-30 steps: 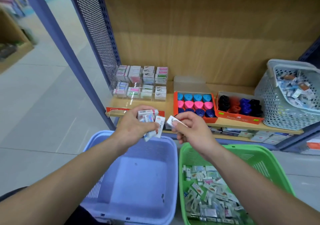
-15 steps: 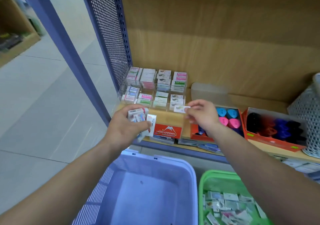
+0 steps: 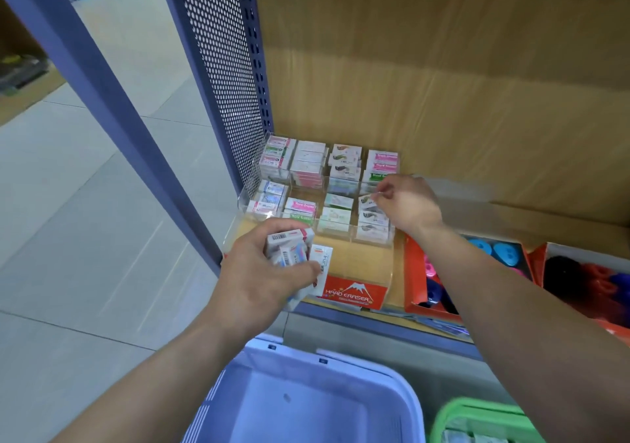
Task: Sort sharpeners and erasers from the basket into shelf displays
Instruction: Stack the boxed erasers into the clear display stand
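My right hand [image 3: 407, 205] pinches an eraser [image 3: 366, 200] over the front-right compartment of the clear display [image 3: 246, 200]; my left hand [image 3: 259, 279] grips an eraser stack [image 3: 292, 250] just before it.

Bare shelf board [image 3: 358, 260] lies open before the eraser display [image 3: 335, 233], between perforated panel [image 3: 218, 67] and red sharpener box [image 3: 414, 272].

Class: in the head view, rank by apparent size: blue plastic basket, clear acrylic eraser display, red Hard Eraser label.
1. Blue plastic basket (nearest camera).
2. Clear acrylic eraser display.
3. Red Hard Eraser label.

Stationery shop — stocked shelf [image 3: 358, 263] (eraser display [image 3: 335, 230])
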Demonstrator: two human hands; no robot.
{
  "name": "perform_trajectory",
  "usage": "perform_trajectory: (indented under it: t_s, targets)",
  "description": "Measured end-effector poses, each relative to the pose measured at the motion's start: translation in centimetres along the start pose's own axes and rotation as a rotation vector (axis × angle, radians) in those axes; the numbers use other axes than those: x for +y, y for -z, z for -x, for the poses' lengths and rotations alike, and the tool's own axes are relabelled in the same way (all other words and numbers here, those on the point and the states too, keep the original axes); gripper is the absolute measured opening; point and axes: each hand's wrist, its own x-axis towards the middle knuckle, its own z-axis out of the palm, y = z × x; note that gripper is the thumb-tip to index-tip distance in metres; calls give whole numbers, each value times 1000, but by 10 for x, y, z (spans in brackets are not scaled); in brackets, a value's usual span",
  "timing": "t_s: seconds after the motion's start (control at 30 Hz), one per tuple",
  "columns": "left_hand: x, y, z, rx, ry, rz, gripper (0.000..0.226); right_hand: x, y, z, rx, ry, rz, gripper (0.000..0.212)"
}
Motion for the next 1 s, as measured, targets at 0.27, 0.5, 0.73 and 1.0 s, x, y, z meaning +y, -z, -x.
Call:
perform_trajectory:
  t_s: [0.27, 0.5, 0.73, 1.0]
  targets:
    - [0, 1, -1, -5, 10, 8, 35, 0, 3, 10, 114, 101, 216, 24]
    - [0, 2, 1, -15, 33, 35, 34, 2, 1, 25, -178, 155, 242, 41]
    - [1, 3, 4, 18, 62, 105, 35, -6, 16, 42, -107, 176, 197, 44]
    - [5, 2, 11, -7, 74, 174, 37, -75, 65, 148, -379, 109, -815, 22]
